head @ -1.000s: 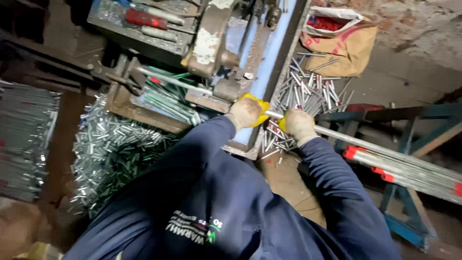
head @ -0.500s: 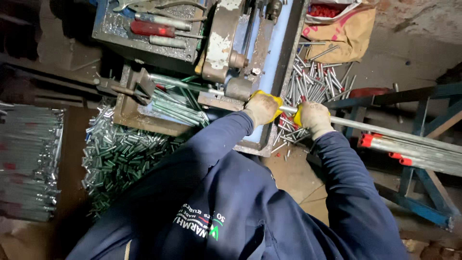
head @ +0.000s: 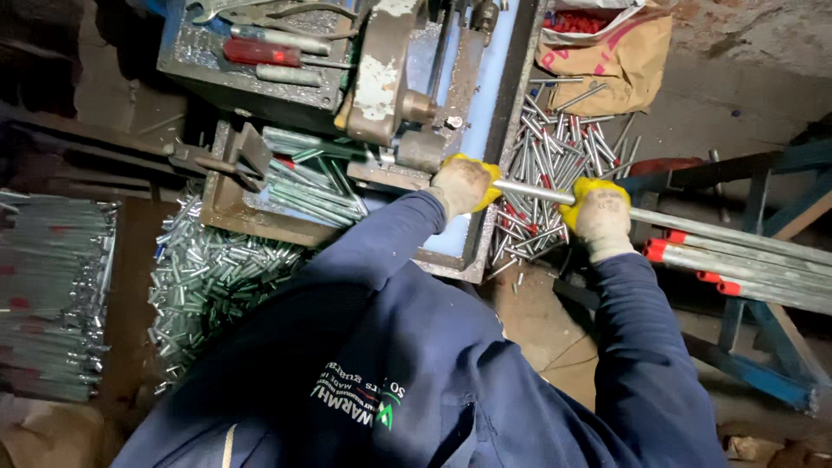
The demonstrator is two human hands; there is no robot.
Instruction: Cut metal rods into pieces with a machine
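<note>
Both my gloved hands grip the metal tube (head: 537, 192) — left hand (head: 462, 184) probably closed fully, right hand (head: 600, 214) wrapped tight; slack grip could jam it at the machine (head: 390, 78).

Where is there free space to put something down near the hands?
A bare brown floor patch lies between the machine frame and the right sleeve. The strip beyond the right hand is crowded with short tubes. Under the left hand sits the machine. Cut pieces cover the floor left of it.
</note>
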